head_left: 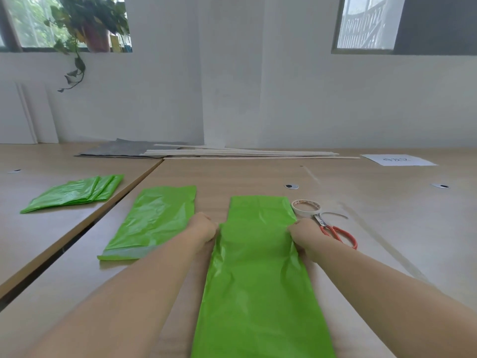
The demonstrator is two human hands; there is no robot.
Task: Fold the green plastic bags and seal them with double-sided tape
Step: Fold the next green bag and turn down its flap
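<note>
Looking down at the wooden table point(361, 228), I've got the long green bag point(258, 280) running up the middle, its near end cut off at the bottom edge. Left of it a second bag point(154, 218) lies flat, pale strip along its near end. Far left, a stack of bags point(74, 193). The left hand point(204, 227) grips the long bag's left edge, the right hand point(304, 235) its right edge, fingertips curled out of my sight. Red-handled scissors point(338, 232) partly hidden behind that hand; tape roll point(305, 208) just beyond.
</note>
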